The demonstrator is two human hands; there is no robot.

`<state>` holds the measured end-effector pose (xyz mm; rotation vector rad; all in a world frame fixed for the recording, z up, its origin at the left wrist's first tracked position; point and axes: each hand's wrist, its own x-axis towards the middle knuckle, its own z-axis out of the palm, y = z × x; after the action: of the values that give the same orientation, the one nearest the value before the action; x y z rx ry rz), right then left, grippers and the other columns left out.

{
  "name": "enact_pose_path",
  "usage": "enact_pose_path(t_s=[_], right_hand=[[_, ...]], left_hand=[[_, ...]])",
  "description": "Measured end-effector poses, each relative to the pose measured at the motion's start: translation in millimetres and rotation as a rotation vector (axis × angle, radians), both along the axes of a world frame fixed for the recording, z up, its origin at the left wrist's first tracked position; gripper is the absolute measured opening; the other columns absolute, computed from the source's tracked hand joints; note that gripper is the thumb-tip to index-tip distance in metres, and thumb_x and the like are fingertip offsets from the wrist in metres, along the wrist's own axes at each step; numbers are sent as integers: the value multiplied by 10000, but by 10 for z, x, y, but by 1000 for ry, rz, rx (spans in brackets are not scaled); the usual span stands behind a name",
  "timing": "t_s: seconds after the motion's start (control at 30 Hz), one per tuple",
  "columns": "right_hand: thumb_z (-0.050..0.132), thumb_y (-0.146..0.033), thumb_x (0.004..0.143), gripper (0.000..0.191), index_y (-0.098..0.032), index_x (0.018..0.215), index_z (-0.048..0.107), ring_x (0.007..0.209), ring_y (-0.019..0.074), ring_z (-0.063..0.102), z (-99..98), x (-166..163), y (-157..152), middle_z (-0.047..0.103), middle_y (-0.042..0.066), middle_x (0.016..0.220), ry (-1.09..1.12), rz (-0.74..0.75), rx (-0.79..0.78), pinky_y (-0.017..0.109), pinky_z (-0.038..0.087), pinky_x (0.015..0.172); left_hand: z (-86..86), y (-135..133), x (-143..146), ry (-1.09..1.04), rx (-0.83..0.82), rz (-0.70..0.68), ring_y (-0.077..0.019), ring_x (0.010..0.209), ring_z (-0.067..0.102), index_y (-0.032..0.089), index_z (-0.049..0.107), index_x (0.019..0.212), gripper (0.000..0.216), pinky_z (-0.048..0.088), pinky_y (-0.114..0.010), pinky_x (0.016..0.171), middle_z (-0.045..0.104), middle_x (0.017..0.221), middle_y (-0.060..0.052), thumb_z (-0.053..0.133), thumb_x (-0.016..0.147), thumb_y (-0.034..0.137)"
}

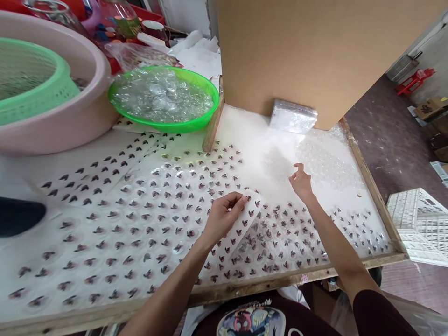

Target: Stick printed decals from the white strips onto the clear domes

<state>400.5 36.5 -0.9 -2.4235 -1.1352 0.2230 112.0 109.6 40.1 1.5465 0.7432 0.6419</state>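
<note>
My left hand (229, 212) pinches a white strip of stickers (250, 214) printed with small dark-and-red figures, between thumb and fingers. The strip hangs slanting over the tabletop. Farther right, my right hand (301, 183) is above the white surface, thumb and index finger apart, the other fingers curled; I see nothing between them. Just beyond it lie many thin clear plastic pieces (324, 161). Rows of clear round pieces with the same printed figures (157, 217) cover the left and front of the table.
A wooden rim (373, 186) edges the table. A green basin (199, 123) of clear plastic pieces and a large pink tub (94, 126) stand at the left. A tall cardboard sheet (297, 51) rises behind a clear-wrapped stack (294, 115). A white crate (416, 224) is on the floor.
</note>
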Motion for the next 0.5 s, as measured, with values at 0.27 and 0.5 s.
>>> enact_pose_path(t_s=[0.27, 0.5], right_hand=[[573, -173, 750, 528, -228, 1248, 407, 861, 232, 617, 47, 23, -90, 632, 44, 968, -15, 14, -27, 420, 388, 912], [582, -398, 785, 250, -233, 969, 621, 688, 155, 535, 114, -19, -90, 653, 34, 914, 241, 15, 193, 313, 443, 715]], left_hand=[[-29, 5, -1, -6, -14, -26, -89, 514, 337, 154, 598, 708, 327, 251, -212, 458, 421, 572, 30, 579, 883, 429], [19, -2, -3, 4, -21, -38, -93, 525, 340, 155, 590, 703, 329, 257, -218, 477, 428, 582, 25, 573, 882, 430]])
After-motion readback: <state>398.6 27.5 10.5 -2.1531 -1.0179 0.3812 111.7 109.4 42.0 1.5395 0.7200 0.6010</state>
